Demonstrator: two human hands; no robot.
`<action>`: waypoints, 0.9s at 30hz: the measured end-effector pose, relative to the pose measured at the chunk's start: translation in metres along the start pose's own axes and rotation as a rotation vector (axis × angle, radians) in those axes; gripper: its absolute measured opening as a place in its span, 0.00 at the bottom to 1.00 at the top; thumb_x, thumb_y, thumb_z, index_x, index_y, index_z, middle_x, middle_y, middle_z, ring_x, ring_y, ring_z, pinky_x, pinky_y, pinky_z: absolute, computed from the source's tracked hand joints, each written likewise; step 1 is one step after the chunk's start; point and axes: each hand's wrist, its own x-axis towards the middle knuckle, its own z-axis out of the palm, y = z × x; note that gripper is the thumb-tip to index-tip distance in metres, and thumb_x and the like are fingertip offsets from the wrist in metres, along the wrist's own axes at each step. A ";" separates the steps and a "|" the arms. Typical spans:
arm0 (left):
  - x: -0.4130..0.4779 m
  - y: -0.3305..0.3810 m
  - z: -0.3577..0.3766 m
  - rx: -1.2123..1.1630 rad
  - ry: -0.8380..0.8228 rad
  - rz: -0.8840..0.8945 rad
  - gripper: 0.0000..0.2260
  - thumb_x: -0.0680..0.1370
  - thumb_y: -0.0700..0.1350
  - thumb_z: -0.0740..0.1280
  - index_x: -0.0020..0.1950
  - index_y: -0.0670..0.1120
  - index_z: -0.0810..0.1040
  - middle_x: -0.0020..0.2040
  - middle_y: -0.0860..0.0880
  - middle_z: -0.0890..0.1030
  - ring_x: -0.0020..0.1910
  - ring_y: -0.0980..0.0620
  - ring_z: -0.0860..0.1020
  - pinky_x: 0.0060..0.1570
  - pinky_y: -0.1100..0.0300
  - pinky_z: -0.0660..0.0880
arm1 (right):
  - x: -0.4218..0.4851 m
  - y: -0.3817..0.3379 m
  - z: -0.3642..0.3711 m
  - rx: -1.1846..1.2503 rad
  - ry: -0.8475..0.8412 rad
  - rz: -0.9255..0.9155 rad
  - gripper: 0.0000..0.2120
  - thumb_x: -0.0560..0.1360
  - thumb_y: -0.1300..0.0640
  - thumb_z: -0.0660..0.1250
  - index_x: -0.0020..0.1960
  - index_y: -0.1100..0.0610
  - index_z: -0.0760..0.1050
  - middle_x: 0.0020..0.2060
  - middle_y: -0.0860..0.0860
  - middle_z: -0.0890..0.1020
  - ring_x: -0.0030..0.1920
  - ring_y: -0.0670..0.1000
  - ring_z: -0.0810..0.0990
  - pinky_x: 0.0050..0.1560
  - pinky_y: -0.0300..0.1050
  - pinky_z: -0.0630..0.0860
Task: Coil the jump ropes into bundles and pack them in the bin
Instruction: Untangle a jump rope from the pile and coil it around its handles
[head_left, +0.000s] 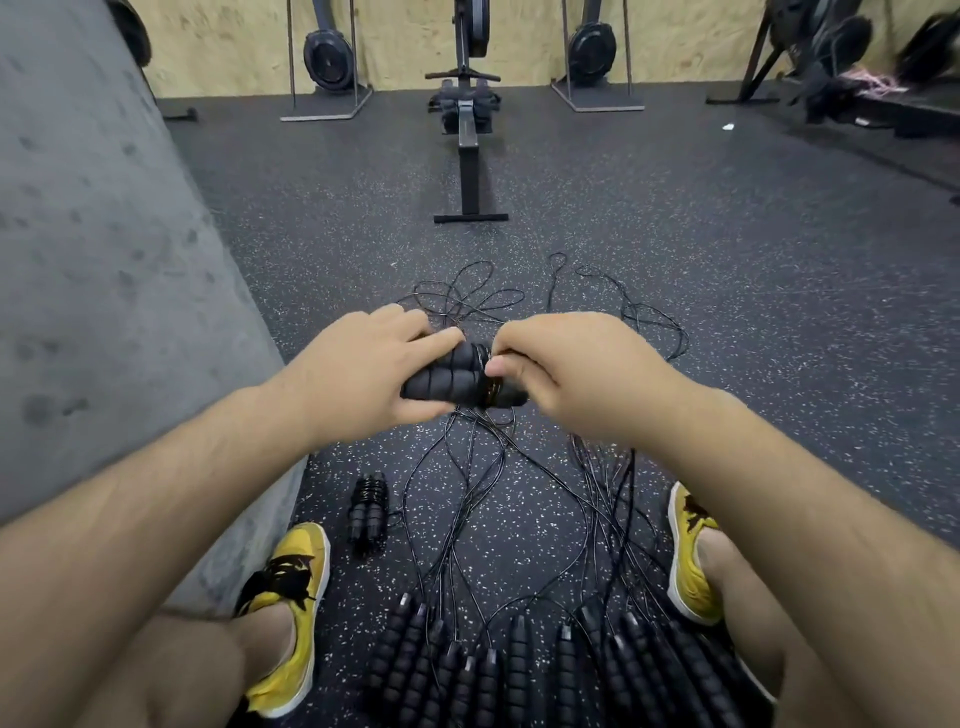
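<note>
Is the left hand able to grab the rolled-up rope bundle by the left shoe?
Probably not yet: the left hand grips the two handles while the right hand pinches the cord round them. Nothing covers the bundle on the floor, so a freed hand would likely reach it.

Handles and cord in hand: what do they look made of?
Handles: matte black foam, apparently, with ribbed, soft-looking segments. Cord: thin and glossy black, probably plastic-coated wire; coppery glints show where it wraps the handles.
</note>
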 end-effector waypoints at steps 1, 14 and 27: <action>0.000 0.003 0.000 -0.003 -0.004 0.033 0.29 0.74 0.67 0.59 0.65 0.48 0.76 0.48 0.48 0.76 0.43 0.44 0.76 0.38 0.49 0.77 | 0.001 0.005 0.000 0.006 0.020 -0.015 0.10 0.82 0.46 0.58 0.53 0.49 0.75 0.44 0.45 0.79 0.46 0.52 0.78 0.44 0.49 0.72; 0.006 0.031 -0.024 -0.220 0.083 0.163 0.29 0.76 0.65 0.63 0.65 0.43 0.77 0.49 0.48 0.78 0.46 0.45 0.77 0.45 0.50 0.76 | 0.009 0.045 -0.001 0.299 0.177 -0.022 0.06 0.79 0.49 0.68 0.48 0.50 0.81 0.38 0.44 0.79 0.41 0.43 0.72 0.42 0.45 0.70; 0.005 0.041 -0.036 -0.354 0.096 0.111 0.27 0.76 0.64 0.65 0.69 0.49 0.72 0.49 0.51 0.75 0.48 0.50 0.74 0.50 0.49 0.75 | 0.003 0.052 0.007 0.468 0.040 0.101 0.10 0.79 0.44 0.64 0.45 0.49 0.78 0.36 0.47 0.80 0.38 0.44 0.76 0.45 0.47 0.72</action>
